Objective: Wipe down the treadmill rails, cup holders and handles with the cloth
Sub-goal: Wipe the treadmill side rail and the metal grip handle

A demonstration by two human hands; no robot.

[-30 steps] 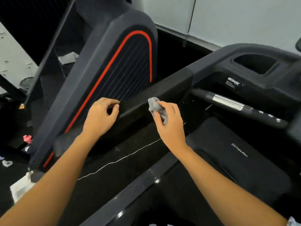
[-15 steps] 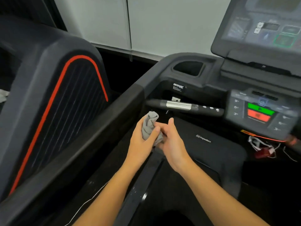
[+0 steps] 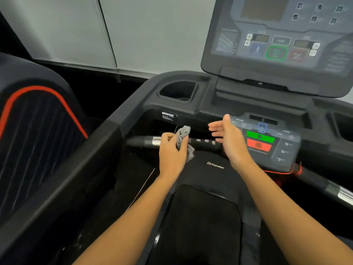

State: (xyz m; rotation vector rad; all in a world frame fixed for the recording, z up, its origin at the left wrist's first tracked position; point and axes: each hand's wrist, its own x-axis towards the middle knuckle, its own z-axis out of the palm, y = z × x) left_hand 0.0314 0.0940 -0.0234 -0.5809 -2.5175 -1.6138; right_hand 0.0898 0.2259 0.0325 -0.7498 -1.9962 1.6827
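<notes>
L hand (image 3: 172,152) grips the grey cloth (image 3: 183,137), bunched up, in front of the handle (image 3: 205,142), just beside its silver band. R hand (image 3: 230,144) is released, fingers straight (thumb up), holding nothing, over the handle's right end by the keypad (image 3: 267,142). Cup holder (image 3: 191,88) sits beyond the handle.

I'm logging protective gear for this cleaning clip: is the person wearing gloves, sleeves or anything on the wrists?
No. The left hand and right hand are bare: no gloves or rings show. The left forearm and right forearm are uncovered down to the picture's edge, with no sleeves, watch, bands or markings in view.
</notes>
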